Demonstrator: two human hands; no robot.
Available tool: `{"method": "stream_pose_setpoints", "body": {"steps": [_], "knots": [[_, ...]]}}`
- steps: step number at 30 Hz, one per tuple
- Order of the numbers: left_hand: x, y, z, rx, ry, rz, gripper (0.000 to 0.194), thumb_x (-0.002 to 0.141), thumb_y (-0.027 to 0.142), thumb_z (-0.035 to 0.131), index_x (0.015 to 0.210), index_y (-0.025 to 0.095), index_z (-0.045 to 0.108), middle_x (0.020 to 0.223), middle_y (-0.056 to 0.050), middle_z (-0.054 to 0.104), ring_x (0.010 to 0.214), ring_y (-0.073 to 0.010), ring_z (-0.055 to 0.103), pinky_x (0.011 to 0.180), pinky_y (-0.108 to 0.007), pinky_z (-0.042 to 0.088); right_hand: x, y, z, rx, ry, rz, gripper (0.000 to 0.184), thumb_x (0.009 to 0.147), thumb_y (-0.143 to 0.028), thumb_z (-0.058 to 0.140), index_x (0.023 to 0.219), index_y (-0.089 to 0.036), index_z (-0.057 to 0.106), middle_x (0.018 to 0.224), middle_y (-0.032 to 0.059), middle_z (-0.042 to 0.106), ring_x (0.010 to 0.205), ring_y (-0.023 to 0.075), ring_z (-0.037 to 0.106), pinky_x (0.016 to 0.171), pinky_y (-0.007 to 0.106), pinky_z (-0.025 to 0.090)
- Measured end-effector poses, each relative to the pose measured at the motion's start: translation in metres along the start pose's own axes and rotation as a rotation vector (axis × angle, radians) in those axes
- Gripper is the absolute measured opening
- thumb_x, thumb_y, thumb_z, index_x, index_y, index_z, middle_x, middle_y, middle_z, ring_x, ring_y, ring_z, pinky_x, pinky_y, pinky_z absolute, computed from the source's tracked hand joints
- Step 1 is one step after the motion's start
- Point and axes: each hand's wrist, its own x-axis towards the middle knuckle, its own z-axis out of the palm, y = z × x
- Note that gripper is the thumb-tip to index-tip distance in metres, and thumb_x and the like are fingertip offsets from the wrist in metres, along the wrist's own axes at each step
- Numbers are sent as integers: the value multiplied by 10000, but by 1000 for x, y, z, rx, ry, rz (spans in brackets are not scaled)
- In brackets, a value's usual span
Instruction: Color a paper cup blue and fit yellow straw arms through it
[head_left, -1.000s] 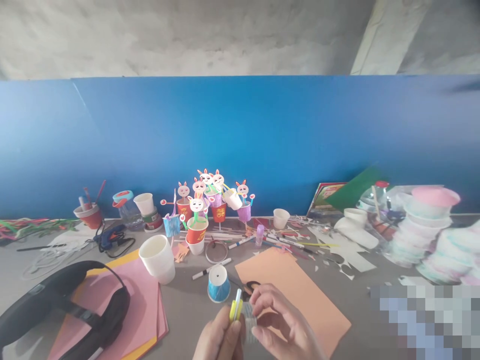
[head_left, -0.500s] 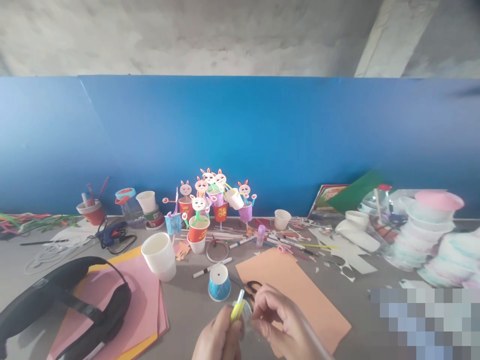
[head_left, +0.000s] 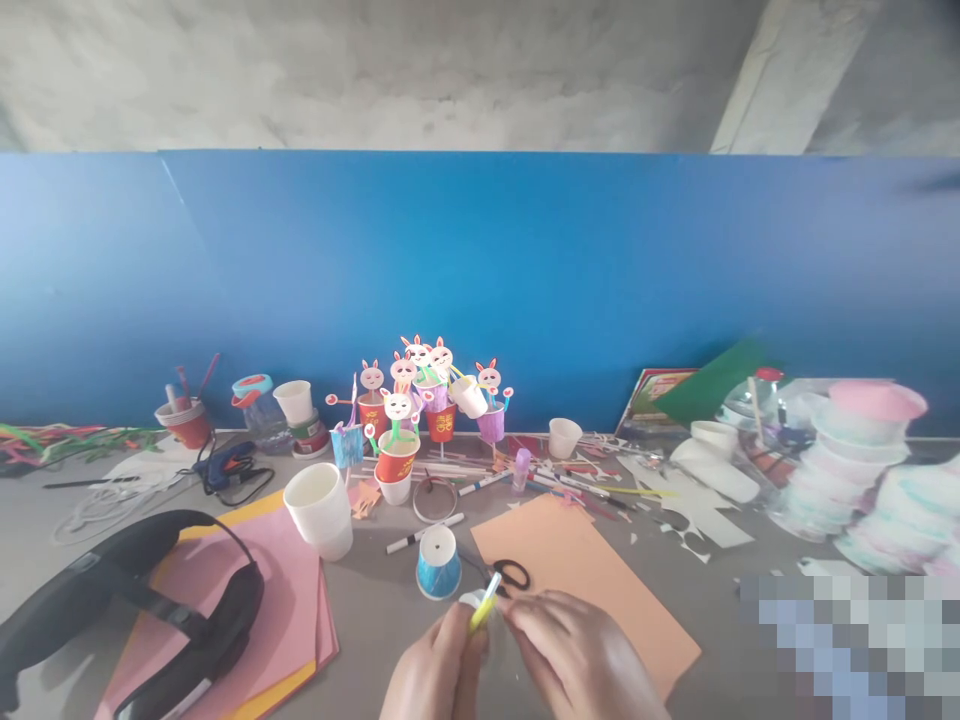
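Note:
My left hand (head_left: 431, 665) is closed around a slim yellow stick with a whitish end (head_left: 485, 608), which points up and to the right. Close beside it, my right hand (head_left: 577, 650) has its thumb and fingertips pinched together near the stick; whatever they hold is too small to make out. A pale, partly hidden piece (head_left: 472, 598) shows behind the left fingertips. Just beyond the hands, a blue-and-white paper cup (head_left: 439, 572) stands upside down with a small dark hole in its base. Black-handled scissors (head_left: 513, 573) lie by the right fingertips, partly on an orange sheet (head_left: 592, 580).
White cups (head_left: 319, 510) stand to the left, near pink and yellow sheets (head_left: 289, 570) and a black headset-like device (head_left: 135, 600). Rabbit-faced cup figures (head_left: 397, 455) stand at the back. Markers (head_left: 426, 534) and paper scraps lie around; stacked painted cups (head_left: 847, 470) fill the right.
The yellow stick has tilted further right. My right hand has turned, its fingers now extending left toward the stick, and more of the scissors' handles shows. The cup has stayed put.

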Motion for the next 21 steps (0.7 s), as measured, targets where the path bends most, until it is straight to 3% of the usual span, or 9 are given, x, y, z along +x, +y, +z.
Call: {"method": "stream_pose_setpoints", "body": {"steps": [5, 12, 16, 21], "knots": [[4, -8, 6, 111, -33, -31, 221, 954, 371, 355, 783, 273, 456, 659, 9, 470, 578, -201, 441, 592, -301, 290, 1, 0, 9, -224, -78, 41, 259, 857, -25, 483, 744, -211, 624, 657, 27, 716, 598, 187, 693, 541, 275, 394], [4, -15, 13, 141, -80, -10, 255, 964, 416, 279, 754, 277, 321, 655, 22, 382, 573, -198, 364, 578, -322, 232, 5, 1, 18, -431, -4, -67, 213, 681, -8, 611, 725, -217, 619, 604, -3, 705, 525, 177, 658, 501, 318, 329], [6, -21, 13, 182, -127, -13, 224, 956, 383, 285, 772, 275, 353, 639, 32, 384, 545, -190, 387, 556, -317, 211, 11, 0, 22, -501, 69, -116, 261, 597, -4, 618, 755, -212, 617, 630, 3, 718, 531, 186, 656, 493, 332, 335], [7, -16, 6, 77, -78, 1, 306, 974, 436, 328, 783, 255, 484, 624, 14, 508, 556, -173, 471, 556, -268, 336, 13, -1, 19, -360, 113, -151, 253, 587, -33, 584, 745, -230, 575, 696, -12, 725, 615, 171, 661, 522, 294, 375]]}}
